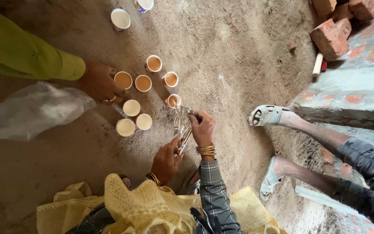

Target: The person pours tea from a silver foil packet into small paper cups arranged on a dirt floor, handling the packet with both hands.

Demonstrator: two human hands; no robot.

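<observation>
Both my hands grip a clear plastic bag (182,129) of tea. My right hand (202,128) holds its upper end, tipped over a paper cup (173,100) partly filled with brown tea. My left hand (166,161) squeezes the bag's lower end. Three filled cups (143,82) stand just beyond on the dirt floor, and three empty cups (131,108) sit to the left of the bag.
Another person's hand (100,83) in a green sleeve touches a filled cup (123,80); a crumpled plastic bag (31,110) lies below that arm. Two more cups (120,19) stand farther off. A seated person's sandalled feet (265,115) and red bricks (332,37) are at the right.
</observation>
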